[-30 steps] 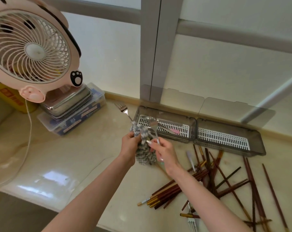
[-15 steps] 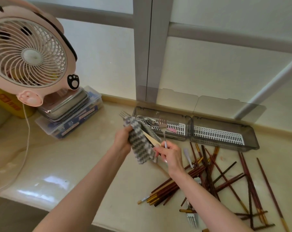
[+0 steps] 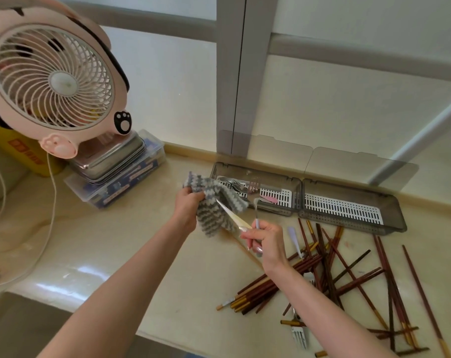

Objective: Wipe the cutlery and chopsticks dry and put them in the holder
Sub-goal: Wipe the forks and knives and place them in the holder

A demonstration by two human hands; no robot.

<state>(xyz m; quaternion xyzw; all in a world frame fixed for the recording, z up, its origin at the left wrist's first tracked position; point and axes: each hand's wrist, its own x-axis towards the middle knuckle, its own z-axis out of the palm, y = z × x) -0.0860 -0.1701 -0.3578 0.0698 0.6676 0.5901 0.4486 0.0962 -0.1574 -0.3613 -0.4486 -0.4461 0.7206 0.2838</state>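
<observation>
Our left hand (image 3: 186, 209) clutches the striped cloth (image 3: 215, 211) around a cream-handled utensil (image 3: 233, 215); our right hand (image 3: 267, 242) pinches a fork (image 3: 256, 202) above the counter (image 3: 115, 249), near the holder (image 3: 291, 187) and scattered chopsticks (image 3: 327, 275).

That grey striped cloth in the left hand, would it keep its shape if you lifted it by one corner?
Probably not. The cloth bunches and droops below the left hand, so it looks floppy. Its knobbly, fluffy weave suggests it is light and grips well, not slippery. It drapes around the utensil handle, so it likely bends around anything it wipes.
</observation>
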